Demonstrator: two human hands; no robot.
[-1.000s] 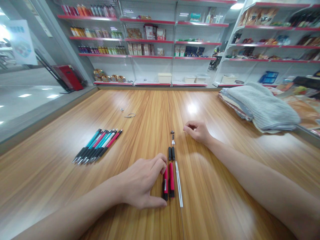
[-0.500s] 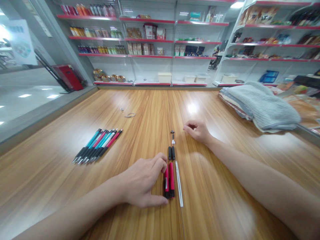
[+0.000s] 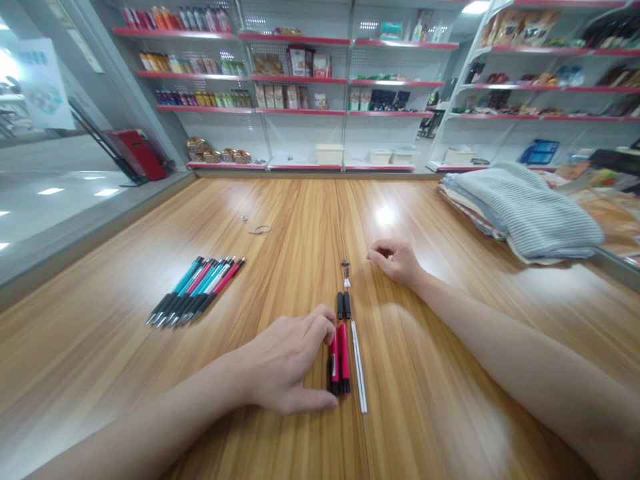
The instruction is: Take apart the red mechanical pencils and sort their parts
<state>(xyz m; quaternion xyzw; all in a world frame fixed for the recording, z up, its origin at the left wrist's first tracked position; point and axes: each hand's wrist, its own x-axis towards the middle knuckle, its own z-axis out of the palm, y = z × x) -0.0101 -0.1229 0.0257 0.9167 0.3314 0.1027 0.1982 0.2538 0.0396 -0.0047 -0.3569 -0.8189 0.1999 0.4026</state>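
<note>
My left hand [image 3: 287, 363] rests on the wooden table [image 3: 300, 220], thumb and fingertips pinching the left of two red pen barrels [image 3: 339, 357]. Two black pen grips [image 3: 343, 305] lie just beyond the barrels, and white refill tubes [image 3: 358, 365] lie to their right. Small springs and tips [image 3: 345, 272] sit further out on the table seam. My right hand [image 3: 397, 261] lies to the right of those small parts, fingers curled with thumb and forefinger together; what they hold is too small to make out.
A row of several assembled teal and red pens [image 3: 195, 289] lies at the left. A small ring and a tiny part [image 3: 259, 230] sit further back. Folded striped cloths [image 3: 525, 210] are stacked at the right. Shop shelves [image 3: 300, 80] stand behind.
My left hand has nudged the red barrels slightly closer together and squared them. My right hand has stayed where it was.
</note>
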